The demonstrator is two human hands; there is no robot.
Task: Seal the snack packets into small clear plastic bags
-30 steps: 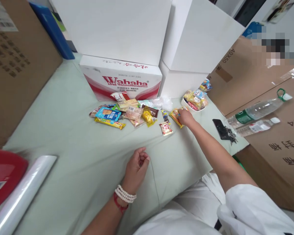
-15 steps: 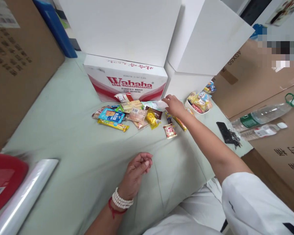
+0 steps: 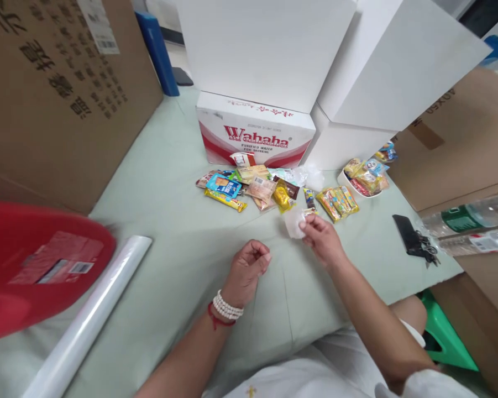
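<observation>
My right hand point(image 3: 321, 236) pinches a small clear plastic bag point(image 3: 293, 222) just above the pale green cloth point(image 3: 169, 188), near the front of a scatter of snack packets point(image 3: 249, 188). Curled loosely, my left hand point(image 3: 249, 271) rests on the cloth a little to the left with nothing visible in it; its wrist carries a white bead bracelet and a red string. Orange and yellow packets point(image 3: 340, 202) lie just beyond my right hand. A white dish point(image 3: 343, 179) heaped with more snacks stands at the back right.
A Wahaha water carton point(image 3: 255, 135) and white boxes point(image 3: 269, 50) stand behind the snacks. Brown cartons flank both sides. A roll of clear film point(image 3: 91, 315) and a red object point(image 3: 29, 265) lie left. A phone with keys point(image 3: 412, 240), water bottles point(image 3: 472, 215) and a green stool point(image 3: 443, 337) are right.
My right hand has drawn back from the far snacks toward me, now holding the clear bag. My left hand stays curled on the cloth. The view has swung left.
</observation>
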